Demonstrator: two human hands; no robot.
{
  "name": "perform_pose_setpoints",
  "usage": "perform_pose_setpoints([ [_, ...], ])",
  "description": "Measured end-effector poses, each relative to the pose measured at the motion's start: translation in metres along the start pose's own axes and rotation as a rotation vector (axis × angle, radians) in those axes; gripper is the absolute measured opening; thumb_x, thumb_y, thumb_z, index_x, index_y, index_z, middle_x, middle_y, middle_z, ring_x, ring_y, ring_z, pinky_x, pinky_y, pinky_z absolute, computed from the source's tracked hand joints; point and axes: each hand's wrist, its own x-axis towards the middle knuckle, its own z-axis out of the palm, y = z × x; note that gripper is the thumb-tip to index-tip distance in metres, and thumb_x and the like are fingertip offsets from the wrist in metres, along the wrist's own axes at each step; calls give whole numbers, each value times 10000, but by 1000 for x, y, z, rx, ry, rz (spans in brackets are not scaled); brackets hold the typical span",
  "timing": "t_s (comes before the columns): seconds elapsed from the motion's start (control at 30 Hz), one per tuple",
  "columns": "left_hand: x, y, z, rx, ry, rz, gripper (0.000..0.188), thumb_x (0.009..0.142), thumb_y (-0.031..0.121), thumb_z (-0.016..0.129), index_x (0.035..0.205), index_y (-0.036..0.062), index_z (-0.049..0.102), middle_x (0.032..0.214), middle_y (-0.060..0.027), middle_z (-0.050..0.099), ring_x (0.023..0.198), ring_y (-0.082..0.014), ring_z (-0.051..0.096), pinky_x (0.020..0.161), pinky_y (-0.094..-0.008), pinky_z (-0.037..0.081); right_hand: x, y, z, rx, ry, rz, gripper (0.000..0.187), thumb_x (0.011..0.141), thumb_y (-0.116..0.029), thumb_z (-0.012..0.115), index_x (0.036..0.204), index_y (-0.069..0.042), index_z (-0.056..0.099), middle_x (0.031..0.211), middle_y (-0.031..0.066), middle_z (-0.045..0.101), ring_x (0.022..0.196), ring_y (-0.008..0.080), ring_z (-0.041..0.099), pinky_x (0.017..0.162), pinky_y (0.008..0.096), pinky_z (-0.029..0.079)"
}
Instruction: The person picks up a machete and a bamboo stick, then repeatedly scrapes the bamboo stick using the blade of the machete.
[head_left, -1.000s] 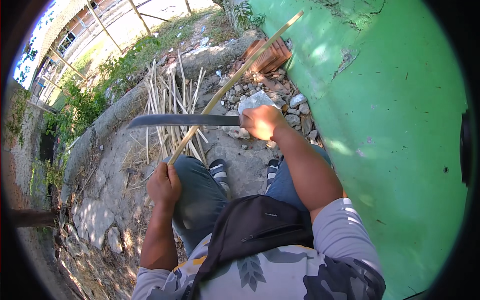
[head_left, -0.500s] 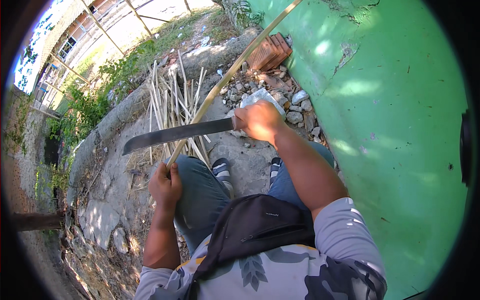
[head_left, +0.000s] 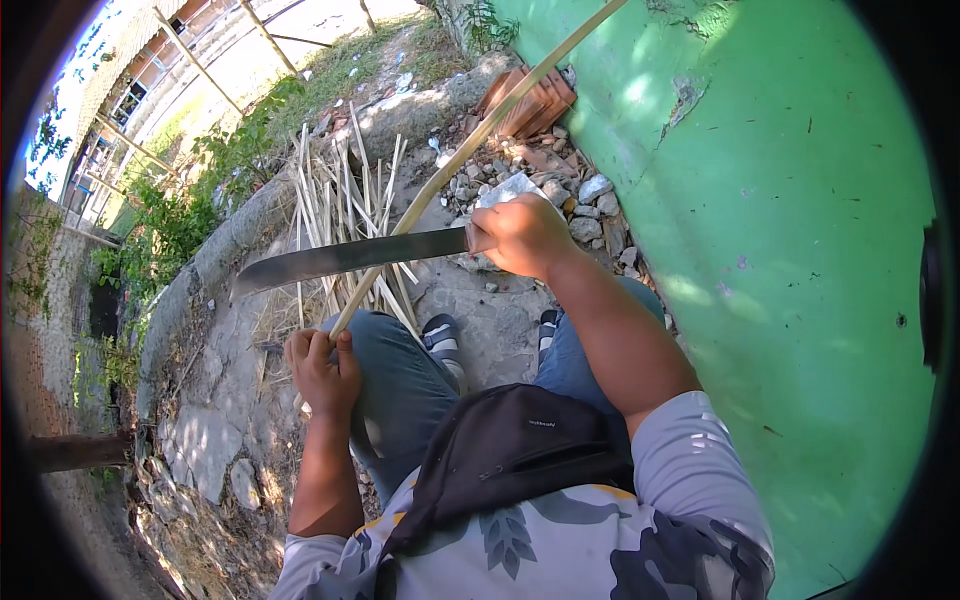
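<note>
Bamboo-like strip (head_left: 432, 190): probably light, springy; best held near its lower end, where the left hand (head_left: 322, 372) grips it beside the knee (head_left: 385, 350). Long, pale, bowed. Right hand (head_left: 522, 236) clenches the machete (head_left: 345, 261), blade crossing the strip. Beyond, loose strips (head_left: 320, 200) lie on the ground (head_left: 485, 320) near its left kerb (head_left: 210, 255).

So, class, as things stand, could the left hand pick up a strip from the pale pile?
Probably not without letting go first: the left hand is closed around one long strip. In this view, the machete in the right hand also crosses between the left hand and much of the pile.
</note>
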Motion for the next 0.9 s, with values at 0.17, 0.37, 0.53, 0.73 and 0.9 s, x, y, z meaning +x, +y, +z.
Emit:
perform_pose_setpoints([
  [0.17,-10,8,-7,-36,-234,-174,279,977,276,664,863,23,634,784,-121,576,677,-334,567,629,-442,440,-8,21,-10,-32,-116,269,189,833,-301,726,869,-131,650,722,106,675,696,360,684,652,490,538],
  [0.37,-6,15,-8,-102,-178,-276,250,987,275,653,975,26,681,837,-139,610,711,-340,605,641,-416,459,-7,13,-7,-4,-173,434,242,870,-363,706,844,-134,634,774,116,702,742,395,684,661,518,534],
  [0.53,-15,-2,-2,-139,-155,-200,269,967,303,673,963,35,689,807,-134,611,733,-357,606,661,-447,468,-2,-1,-4,-36,-221,86,189,786,-286,755,833,-150,632,727,87,680,706,359,684,647,479,536],
  [0.73,-15,-3,3,-154,-140,-205,259,990,281,644,980,25,685,819,-141,609,720,-360,599,645,-444,461,0,29,-22,136,-150,468,172,812,-267,742,897,-137,670,778,116,699,769,371,700,698,489,547],
  [0.9,-12,0,3,-132,-150,-192,254,995,281,640,1000,32,687,793,-134,611,709,-352,597,633,-438,456,0,17,-9,69,-104,414,193,822,-289,741,880,-124,659,753,131,698,742,374,702,688,490,556],
])
